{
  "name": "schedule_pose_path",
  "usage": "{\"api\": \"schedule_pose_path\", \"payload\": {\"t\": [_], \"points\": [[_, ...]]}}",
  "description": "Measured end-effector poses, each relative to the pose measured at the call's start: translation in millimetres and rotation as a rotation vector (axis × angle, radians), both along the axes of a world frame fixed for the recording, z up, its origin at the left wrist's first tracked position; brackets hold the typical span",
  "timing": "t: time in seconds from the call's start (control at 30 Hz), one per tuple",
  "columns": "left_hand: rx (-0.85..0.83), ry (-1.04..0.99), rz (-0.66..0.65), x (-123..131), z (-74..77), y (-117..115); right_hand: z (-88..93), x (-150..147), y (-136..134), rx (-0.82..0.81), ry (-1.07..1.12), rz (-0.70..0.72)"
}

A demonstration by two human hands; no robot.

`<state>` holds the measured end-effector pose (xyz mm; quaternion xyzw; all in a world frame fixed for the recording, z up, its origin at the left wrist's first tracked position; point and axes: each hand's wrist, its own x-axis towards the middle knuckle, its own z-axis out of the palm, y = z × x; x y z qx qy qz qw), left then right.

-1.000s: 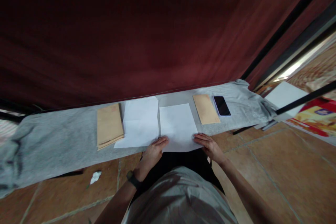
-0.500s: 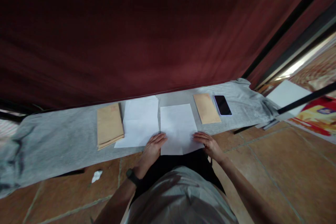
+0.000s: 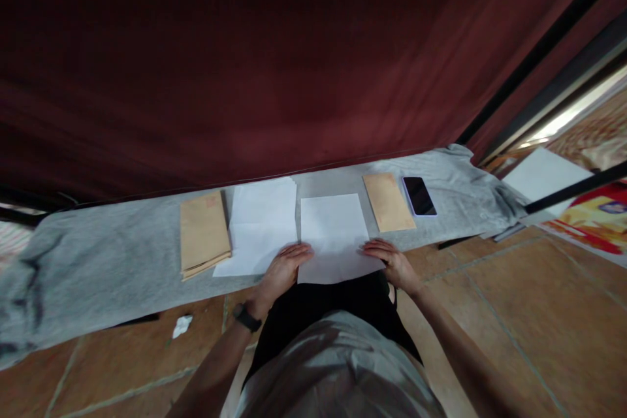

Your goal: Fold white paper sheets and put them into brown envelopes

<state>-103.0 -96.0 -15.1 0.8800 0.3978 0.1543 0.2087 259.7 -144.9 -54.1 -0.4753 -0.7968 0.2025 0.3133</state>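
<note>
A white sheet of paper (image 3: 335,225) lies in front of me, its near part bent up a little over the bench edge. My left hand (image 3: 288,266) is closed on its left side near the close end, thumb side toward the paper. Opposite, my right hand (image 3: 390,260) grips the right side of the same sheet. Left of it, a stack of white paper (image 3: 262,222) with a crease across it lies partly beside my left hand. Farther left are several brown envelopes (image 3: 203,228) in a pile. One brown envelope (image 3: 388,202) lies to the right of the sheet.
A phone (image 3: 419,196) with a dark screen rests right of the single envelope. Grey cloth (image 3: 112,261) covers the narrow bench. A dark red panel (image 3: 294,78) rises behind it. Crumpled white paper (image 3: 182,326) lies on the tiled floor (image 3: 490,313). A red and yellow box (image 3: 595,215) stands far right.
The near end of the sheet has come up slightly, with both hands moving a little away from my body along its sides. The other papers and envelopes stay in place.
</note>
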Motion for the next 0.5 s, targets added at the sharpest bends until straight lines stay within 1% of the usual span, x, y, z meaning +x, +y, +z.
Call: {"api": "schedule_pose_path", "payload": {"t": [0.13,0.2,0.3,0.37,0.5], "points": [[-0.089,-0.070,0.094,2.4,5.4,5.9,3.6,0.4,2.4,-0.077,0.008,-0.074],[-0.135,-0.113,0.145,5.1,7.0,10.1,7.1,-0.3,5.8,-0.119,0.029,-0.086],[-0.228,-0.222,0.227,9.7,7.4,17.8,11.3,-1.8,12.5,-0.153,0.103,-0.098],[-0.295,-0.284,0.274,12.5,7.2,23.2,12.8,-2.8,17.3,-0.174,0.142,-0.129],[-0.373,-0.331,0.346,17.3,5.4,33.5,13.5,-6.0,27.4,-0.206,0.167,-0.177]]}}
